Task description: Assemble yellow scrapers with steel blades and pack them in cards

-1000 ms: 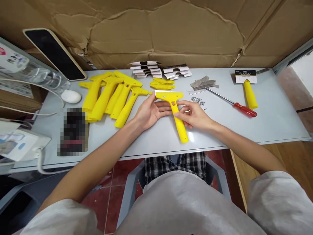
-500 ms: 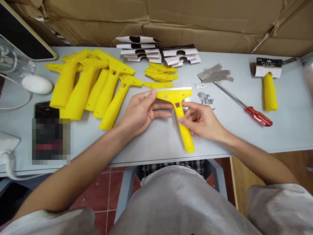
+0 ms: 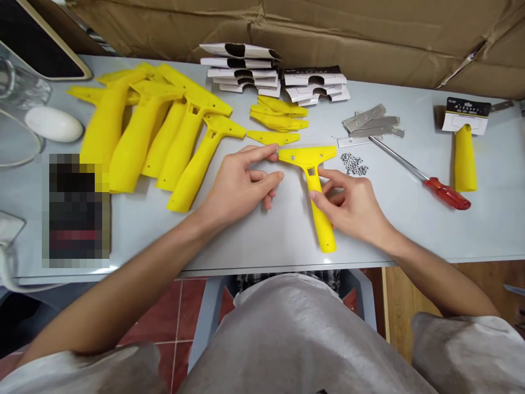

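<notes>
My right hand [image 3: 355,205] holds a yellow scraper [image 3: 322,219] by its handle, thumb on top and fingers behind. The scraper's wide head points away from me, with a screw at its left side and a square hole in its neck. My left hand [image 3: 241,183] is beside the head's left end, its index fingertip touching or very close to that corner. Its thumb is apart from the index finger, and nothing shows between them. Beyond the head lie several loose yellow cover strips [image 3: 279,123]. Small screws [image 3: 355,165] lie in a pile right of the head.
Yellow scraper bodies [image 3: 191,169] are heaped at left. Folded cards [image 3: 246,74] stand at the back. Metal blades [image 3: 373,123] and a red-handled screwdriver [image 3: 447,192] lie at right, near a carded scraper [image 3: 465,161]. A white mouse [image 3: 53,123] rests at far left.
My left thumb has come off the scraper's head and dropped below it. The pale blade strip along the head's far edge no longer shows. The view has shifted slightly.
</notes>
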Tool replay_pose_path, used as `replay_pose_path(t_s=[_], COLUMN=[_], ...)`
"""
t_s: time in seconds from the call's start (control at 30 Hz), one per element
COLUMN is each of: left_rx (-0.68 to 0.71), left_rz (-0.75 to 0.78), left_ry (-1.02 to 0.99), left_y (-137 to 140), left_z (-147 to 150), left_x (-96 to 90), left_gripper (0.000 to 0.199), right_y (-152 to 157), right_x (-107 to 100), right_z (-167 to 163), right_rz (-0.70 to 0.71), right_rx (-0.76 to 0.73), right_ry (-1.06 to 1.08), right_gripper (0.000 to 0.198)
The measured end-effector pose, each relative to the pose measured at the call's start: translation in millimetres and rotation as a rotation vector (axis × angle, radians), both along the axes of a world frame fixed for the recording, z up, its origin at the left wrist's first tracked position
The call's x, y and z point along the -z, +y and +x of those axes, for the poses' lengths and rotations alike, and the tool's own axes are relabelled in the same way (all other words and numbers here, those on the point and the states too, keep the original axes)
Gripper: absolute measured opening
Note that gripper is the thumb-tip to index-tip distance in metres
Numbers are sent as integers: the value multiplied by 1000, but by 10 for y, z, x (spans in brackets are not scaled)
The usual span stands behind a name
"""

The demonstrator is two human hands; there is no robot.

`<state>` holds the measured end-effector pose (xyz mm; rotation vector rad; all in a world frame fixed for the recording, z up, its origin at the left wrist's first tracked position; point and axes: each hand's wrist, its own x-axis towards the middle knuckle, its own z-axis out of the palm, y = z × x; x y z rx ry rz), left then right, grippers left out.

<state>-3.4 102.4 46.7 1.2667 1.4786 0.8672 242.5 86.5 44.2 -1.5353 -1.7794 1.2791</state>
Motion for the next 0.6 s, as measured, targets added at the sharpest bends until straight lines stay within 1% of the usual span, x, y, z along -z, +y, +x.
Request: replay_pose_path(t_s=[0.07,0.13,0.2,0.33,0.47,0.6], left_rx=[3,-9,-20,-27,-38,-33], left_rz=[4,-5,-13,-8,6,-1], left_ry=[6,3,0,-38,-94,-110], left_y=[1,-1,-7,-14,-9,-18], left_z=[4,20,40,60,53,46], left_x=[-13,-23,-29,-22,-13,-29], left_gripper=[50,49,50,54,50,40], right_y=[18,32,37,27,18,30], right_x=[-17,-27,-32,-35,-25,-26], right_z=[-4,-15,-26,-37,-28,-13], right_rz=[57,71,55,8,-18,-41], right_rx=[-19,-30,-28,4,-17,-85], right_ry=[-41,-59,-72,-76,-87,-89], right_gripper=[54,49,49,58,47,44])
